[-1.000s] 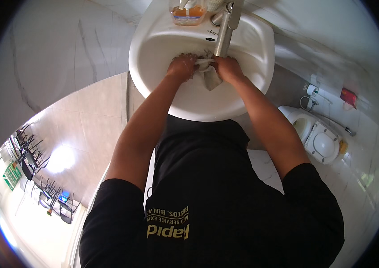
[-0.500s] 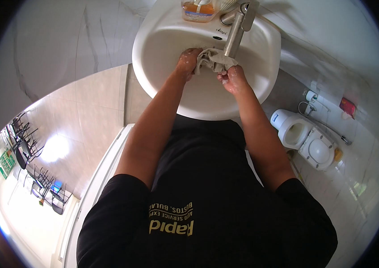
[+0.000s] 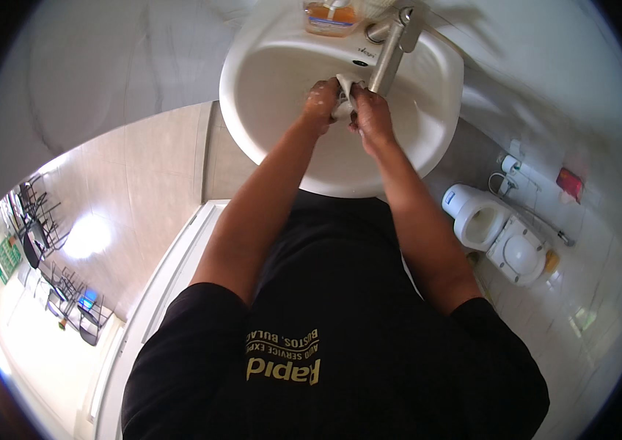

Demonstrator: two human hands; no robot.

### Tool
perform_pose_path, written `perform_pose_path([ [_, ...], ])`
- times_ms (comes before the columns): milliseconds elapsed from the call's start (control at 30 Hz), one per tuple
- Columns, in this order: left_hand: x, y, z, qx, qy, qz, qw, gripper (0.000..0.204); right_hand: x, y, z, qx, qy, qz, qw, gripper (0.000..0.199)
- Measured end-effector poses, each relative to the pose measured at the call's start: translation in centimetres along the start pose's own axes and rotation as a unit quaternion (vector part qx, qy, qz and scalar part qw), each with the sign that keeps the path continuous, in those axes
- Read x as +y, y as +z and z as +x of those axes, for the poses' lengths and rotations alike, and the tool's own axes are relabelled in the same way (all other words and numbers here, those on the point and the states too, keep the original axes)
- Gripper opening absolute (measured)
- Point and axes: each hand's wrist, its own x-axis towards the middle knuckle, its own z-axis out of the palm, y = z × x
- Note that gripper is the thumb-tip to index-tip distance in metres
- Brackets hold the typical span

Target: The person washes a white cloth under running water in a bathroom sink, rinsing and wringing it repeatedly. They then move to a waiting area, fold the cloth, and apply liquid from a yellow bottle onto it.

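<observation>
Over the bowl of a white oval sink (image 3: 267,95), my left hand (image 3: 320,101) and my right hand (image 3: 371,110) are pressed together around a small pale cloth (image 3: 345,95). Both hands grip it, just below the spout of a metal tap (image 3: 392,48). Only a bit of the cloth shows between the fingers. An orange soap bottle (image 3: 329,16) stands on the sink's back rim, left of the tap.
A white toilet (image 3: 498,231) with its lid up stands on the tiled floor to the right, with a hose and a red item by the wall. A white door frame (image 3: 172,279) and beige floor lie to the left; dark racks show at the far left.
My hands have drawn closer together under the tap, bunching the cloth up smaller. The view has shifted, so the sink sits higher and further right.
</observation>
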Motion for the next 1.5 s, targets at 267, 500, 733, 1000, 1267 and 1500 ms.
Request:
perform_pose_path([
  [267,6.9,4.8,-3.9,0.027,0.193,0.626,0.755,0.015,-0.6,1.1,2.0,0.272,-0.076,-0.208,0.936,0.042],
  [500,3.6,2.0,-0.4,0.007,0.105,0.7,0.706,0.013,2.3,4.1,0.0,0.166,-0.267,-0.297,0.902,0.032],
  [733,-2.8,3.4,0.9,0.019,0.197,0.67,0.715,0.014,3.3,1.5,4.1,0.143,-0.055,-0.106,0.983,0.034],
  [1000,-2.5,5.3,-0.6,0.058,-0.181,-0.219,0.957,0.025,2.5,1.0,3.5,0.154,-0.036,-0.095,0.983,0.025],
  [1267,13.2,0.4,-6.1,0.079,-0.231,-0.255,0.936,0.043,1.3,-1.4,2.8,-0.014,0.026,0.22,0.975,0.031],
  [1500,11.8,-2.0,-5.4,-0.014,-0.166,-0.108,0.98,0.048,-1.7,-2.1,-0.1,-0.099,0.059,0.322,0.94,0.036],
])
